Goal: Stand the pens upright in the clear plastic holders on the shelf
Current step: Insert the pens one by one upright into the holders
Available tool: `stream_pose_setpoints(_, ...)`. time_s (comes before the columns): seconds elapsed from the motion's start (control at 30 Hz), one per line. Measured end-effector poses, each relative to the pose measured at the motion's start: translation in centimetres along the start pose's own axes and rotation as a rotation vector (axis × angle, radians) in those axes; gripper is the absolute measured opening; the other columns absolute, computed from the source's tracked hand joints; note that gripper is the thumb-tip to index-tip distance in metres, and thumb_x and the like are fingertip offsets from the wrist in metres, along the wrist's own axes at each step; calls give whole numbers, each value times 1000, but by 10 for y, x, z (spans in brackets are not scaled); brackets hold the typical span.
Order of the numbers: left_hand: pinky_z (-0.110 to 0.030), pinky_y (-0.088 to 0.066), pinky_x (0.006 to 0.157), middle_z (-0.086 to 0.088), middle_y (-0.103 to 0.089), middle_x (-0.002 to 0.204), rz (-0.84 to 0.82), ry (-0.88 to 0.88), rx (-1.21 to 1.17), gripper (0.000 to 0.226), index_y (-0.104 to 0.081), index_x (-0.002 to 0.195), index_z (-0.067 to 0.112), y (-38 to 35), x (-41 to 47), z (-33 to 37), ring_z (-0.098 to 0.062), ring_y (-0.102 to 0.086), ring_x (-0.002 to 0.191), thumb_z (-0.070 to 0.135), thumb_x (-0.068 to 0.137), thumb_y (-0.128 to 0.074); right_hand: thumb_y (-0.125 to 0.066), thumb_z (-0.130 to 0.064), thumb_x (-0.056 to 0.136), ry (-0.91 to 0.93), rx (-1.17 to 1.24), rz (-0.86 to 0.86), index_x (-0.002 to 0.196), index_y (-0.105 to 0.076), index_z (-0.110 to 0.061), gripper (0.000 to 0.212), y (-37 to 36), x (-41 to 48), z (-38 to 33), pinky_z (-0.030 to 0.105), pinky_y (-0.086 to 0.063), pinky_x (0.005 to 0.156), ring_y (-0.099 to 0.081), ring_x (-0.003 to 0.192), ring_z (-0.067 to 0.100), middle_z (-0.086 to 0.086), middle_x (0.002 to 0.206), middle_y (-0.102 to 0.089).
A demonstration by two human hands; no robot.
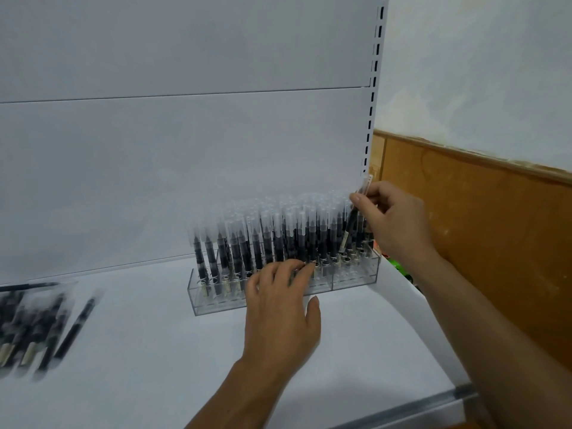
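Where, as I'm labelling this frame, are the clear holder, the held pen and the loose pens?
clear holder (356, 277), head view, front wall, right end.
held pen (349, 230), head view, dark barrel.
loose pens (75, 328), head view, rightmost one's barrel.

Pale wall (479, 72) tops brown wainscot (483, 239) beside the white back panel (185, 150).

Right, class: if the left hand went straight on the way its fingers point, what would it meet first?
The left hand would meet the front row of pens in the clear holder; its fingertips seem to touch them; depth is unclear.
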State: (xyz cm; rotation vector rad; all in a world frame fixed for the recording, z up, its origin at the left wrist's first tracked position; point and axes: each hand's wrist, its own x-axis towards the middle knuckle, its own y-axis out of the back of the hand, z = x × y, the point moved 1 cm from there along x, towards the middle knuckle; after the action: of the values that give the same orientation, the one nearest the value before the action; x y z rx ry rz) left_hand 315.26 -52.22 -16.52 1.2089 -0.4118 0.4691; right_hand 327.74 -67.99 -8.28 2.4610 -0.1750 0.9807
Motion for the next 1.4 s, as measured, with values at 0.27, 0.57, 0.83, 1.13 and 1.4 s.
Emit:
stream_pose_setpoints(0.27,-36,-25,106,12,-52,129,7,11,-14,47,-56,130,29,2,0,1,-14,-42,122,34,84,-54,-65,-34,90,-31,13,-52,86,-68,-19,16,9,2,3,29,-51,59,-61,64,11,-11,72,-63)
stream_pose_setpoints(0.57,-35,-24,106,12,-52,129,-9,10,-4,48,-55,132,30,4,1,2,-14,-42,121,30,84,-61,-64,-39,91,-54,-244,-322,84,-61,-17,22,-10,-13,7,43,-55,65,-60,69,19,-3,72,-64)
stream_pose_setpoints(0.83,-34,-23,106,13,-52,131,-14,-16,-8,46,-54,133,31,7,1,0,-13,-42,121,31,87,-58,-62,-40,92,-89,-254,-325,83,-59,-17,24,-8,-19,3,41,-53,63,-60,69,19,-2,72,-63)
stream_pose_setpoints(1.13,-22,-18,112,22,-36,144,-166,-132,-156,50,-38,144,36,39,1,-26,3,-25,132,38,96,-52,-53,-51,93,-89,-301,-301,91,-68,-22,33,7,-35,-10,37,-56,67,-62,70,10,-8,75,-67)
stream_pose_setpoints(1.4,-26,-39,97,17,-55,124,18,126,-91,34,-60,126,29,113,-34,-133,-6,-50,115,29,92,-62,-55,-42,95,119,-31,-703,101,-67,-33,16,-70,-88,-96,15,-43,66,-58,75,-4,-22,83,-63)
